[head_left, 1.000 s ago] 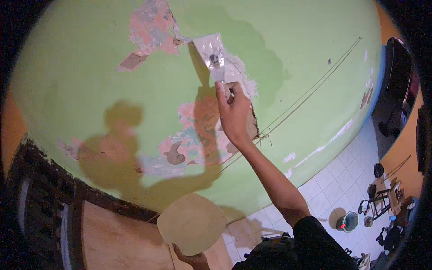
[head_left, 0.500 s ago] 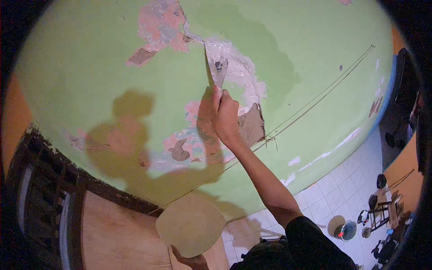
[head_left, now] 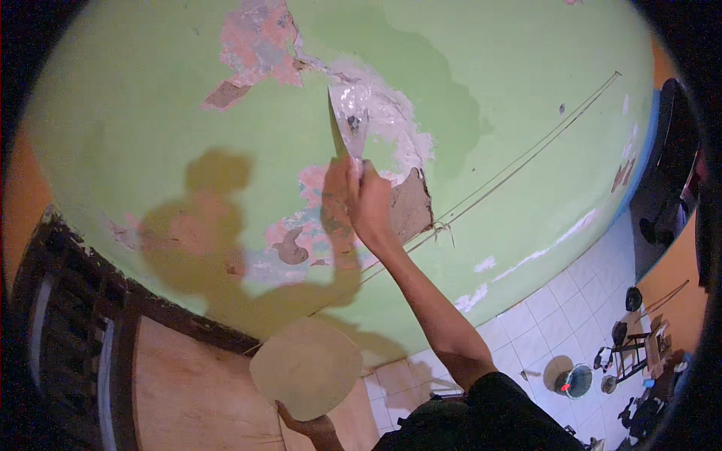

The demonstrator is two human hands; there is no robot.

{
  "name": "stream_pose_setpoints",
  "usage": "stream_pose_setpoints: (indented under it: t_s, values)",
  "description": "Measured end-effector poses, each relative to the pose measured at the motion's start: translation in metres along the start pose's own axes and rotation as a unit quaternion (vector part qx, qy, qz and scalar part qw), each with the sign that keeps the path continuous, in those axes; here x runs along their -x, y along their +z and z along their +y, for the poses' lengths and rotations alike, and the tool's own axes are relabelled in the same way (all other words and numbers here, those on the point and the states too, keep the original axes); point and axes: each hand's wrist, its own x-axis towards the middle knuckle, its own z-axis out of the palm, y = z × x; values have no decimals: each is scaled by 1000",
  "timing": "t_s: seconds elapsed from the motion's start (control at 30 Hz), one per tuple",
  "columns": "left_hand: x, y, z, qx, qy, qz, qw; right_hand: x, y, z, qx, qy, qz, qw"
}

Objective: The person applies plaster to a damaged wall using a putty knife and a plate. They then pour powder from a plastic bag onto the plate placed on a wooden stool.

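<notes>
My right hand (head_left: 363, 201) is raised against a green wall (head_left: 150, 135) and grips a putty knife (head_left: 348, 120) by its handle. The blade lies on a patch of white filler (head_left: 391, 124) spread over peeled, pinkish plaster (head_left: 256, 49). Low in the view, my left hand (head_left: 308, 427) holds a round tan board (head_left: 307, 367) from below; only its fingers show. A bare brown patch (head_left: 410, 207) sits just right of my right hand.
A thin cord (head_left: 526, 161) runs diagonally across the wall. White floor tiles (head_left: 556, 316) lie at the lower right, with a small bucket (head_left: 577, 379) and clutter (head_left: 639, 353). A dark barred frame (head_left: 60, 316) and a wooden panel (head_left: 188, 391) stand at the lower left.
My right hand has drawn the putty knife downward and left along the wall, and the white filler patch now shows above and right of the blade. The view has shifted slightly.
</notes>
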Motion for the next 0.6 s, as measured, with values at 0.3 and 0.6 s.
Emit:
stream_pose_setpoints:
  t_s: [0.3,0.6]
  values:
    - [11,-12,-4,-155,116,-36,980,10,-33,-28,94,-98,112,984]
    - [21,32,42,-60,-25,152,986,-1,16,-41,176,-136,69,972]
